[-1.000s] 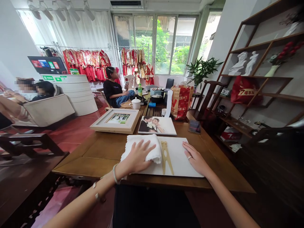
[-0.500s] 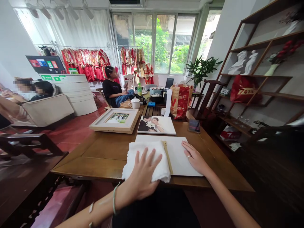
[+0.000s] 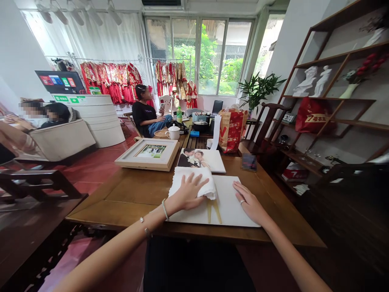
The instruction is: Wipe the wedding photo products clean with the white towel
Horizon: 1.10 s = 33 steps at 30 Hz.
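My left hand (image 3: 189,193) lies spread and flat on a folded white cloth (image 3: 194,175), pressing it against a white board (image 3: 234,205). The cloth covers the far left part of that board and reaches toward its back edge. Two narrow yellowish strips (image 3: 216,211) show below the cloth on the board; their upper ends are hidden. My right hand (image 3: 249,202) rests open on the board's right side, fingers stretched forward, a ring on one finger. Just behind the cloth lies a wedding photo panel (image 3: 216,160), face up.
A framed picture (image 3: 170,162) lies on the wooden table (image 3: 127,202) at the left. Behind are a lidded white mug (image 3: 174,132), a red-patterned paper bag (image 3: 232,129) and a seated person (image 3: 147,111). A dark blurred item (image 3: 249,162) lies right of the photo panel.
My left hand has slid the cloth forward across the board, away from me, uncovering its near left part and a second yellowish strip. My right hand has stayed in place.
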Motion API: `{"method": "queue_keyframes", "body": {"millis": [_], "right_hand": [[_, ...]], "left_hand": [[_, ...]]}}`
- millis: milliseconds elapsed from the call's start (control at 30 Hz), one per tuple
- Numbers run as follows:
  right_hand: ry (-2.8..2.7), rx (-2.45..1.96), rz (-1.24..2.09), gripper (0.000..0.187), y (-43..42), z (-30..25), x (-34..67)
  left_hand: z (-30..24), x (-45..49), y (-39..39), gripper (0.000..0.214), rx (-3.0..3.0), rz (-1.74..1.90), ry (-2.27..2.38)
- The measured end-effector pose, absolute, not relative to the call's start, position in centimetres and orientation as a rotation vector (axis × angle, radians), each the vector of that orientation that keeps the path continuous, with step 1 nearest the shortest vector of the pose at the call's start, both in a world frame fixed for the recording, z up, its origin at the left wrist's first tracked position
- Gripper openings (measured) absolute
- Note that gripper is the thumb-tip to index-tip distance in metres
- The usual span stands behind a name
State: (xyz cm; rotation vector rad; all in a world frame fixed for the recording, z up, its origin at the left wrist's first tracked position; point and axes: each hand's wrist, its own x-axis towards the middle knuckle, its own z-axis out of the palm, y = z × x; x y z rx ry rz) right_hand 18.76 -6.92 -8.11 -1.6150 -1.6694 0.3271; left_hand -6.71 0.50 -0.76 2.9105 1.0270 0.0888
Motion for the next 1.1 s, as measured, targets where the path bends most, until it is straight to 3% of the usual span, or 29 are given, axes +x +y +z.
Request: {"method": "queue_keyframes", "body": {"millis": [433, 800, 1100], "right_hand": [[-1.658, -1.615, 0.34, 0.042, -6.0, -7.7, 18.9], [-1.661, -1.596, 0.343, 0.041, -6.8, -8.3, 18.8], [-1.663, -1.616, 0.336, 0.042, -6.7, -8.4, 18.8]], "left_hand": [[0.4, -8.0, -7.1, 0.085, 2.856, -0.025, 0.872], [-0.1, -4.7, -0.2, 0.059, 2.871, 0.118, 0.854], [-1.2, -2.9, 0.5, 0.06, 2.968, 0.191, 0.919]]}}
